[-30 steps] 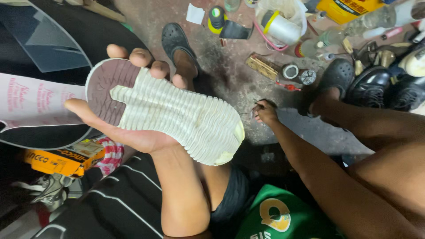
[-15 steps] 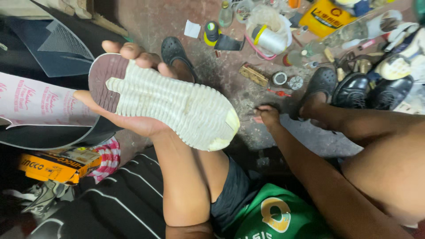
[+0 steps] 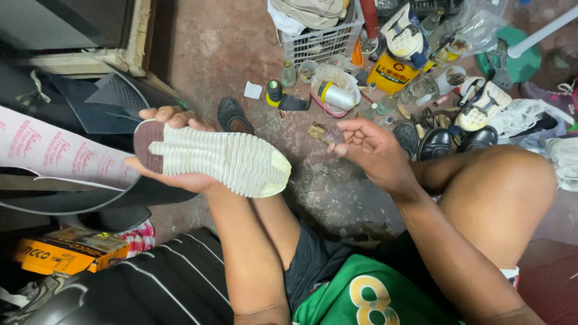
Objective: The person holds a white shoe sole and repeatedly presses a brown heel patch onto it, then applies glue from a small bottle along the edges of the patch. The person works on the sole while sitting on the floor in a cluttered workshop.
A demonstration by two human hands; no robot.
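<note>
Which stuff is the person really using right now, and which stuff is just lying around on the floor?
In use:
left hand holding the shoe sole up
right hand holding a small dark piece in its fingers

Just lying about:
white basket
yellow can
black shoes
dark sandal
orange box
pink printed sheet

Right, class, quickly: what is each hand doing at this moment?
Left hand: closed around a shoe, pale ribbed sole turned up.
Right hand: fingers pinch a small dark piece; what it is cannot be told.
</note>
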